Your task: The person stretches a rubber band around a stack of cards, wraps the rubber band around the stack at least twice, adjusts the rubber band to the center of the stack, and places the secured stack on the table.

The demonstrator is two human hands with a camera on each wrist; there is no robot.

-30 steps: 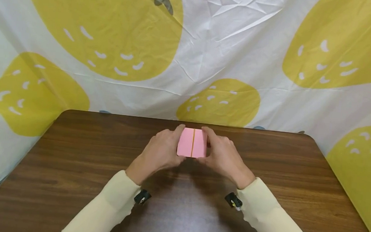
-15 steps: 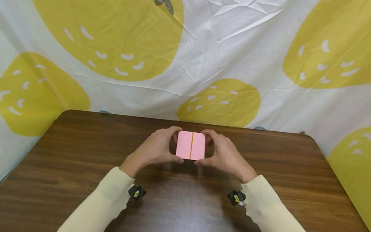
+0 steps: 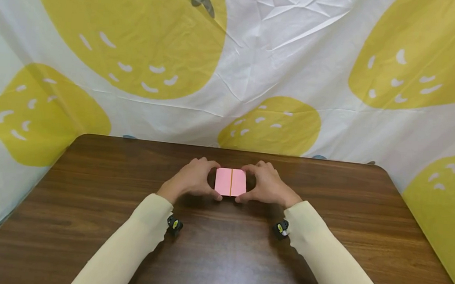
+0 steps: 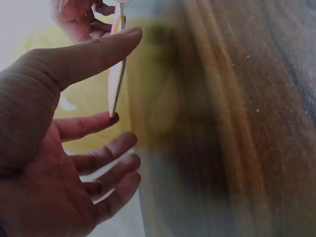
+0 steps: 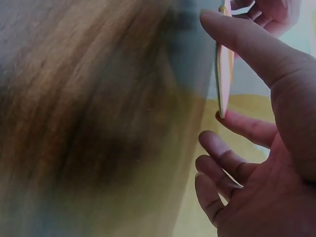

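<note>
A thin, square pink paper pad (image 3: 223,181) with a yellow-orange rubber band (image 3: 231,182) round its middle lies flat between both hands, close over the table. My left hand (image 3: 192,178) pinches its left side, thumb at the near edge and index finger at the far edge. On the right side my right hand (image 3: 267,184) pinches it in the same way. Both wrist views show the pad (image 4: 115,86) edge-on, slim and pale along its side. The other fingers (image 5: 217,153) of each hand are loosely bent and off the pad.
The brown wooden table (image 3: 87,220) spreads under both arms, with rounded far corners. Behind it and at both sides hangs a white cloth (image 3: 165,120) printed with big yellow fruit. Small black cameras (image 3: 281,229) sit at the cream sleeve cuffs.
Both hands have lowered the pad toward the table and shifted it slightly left in the head view. Its face was tilted earlier and now lies flatter. The grip has stayed.
</note>
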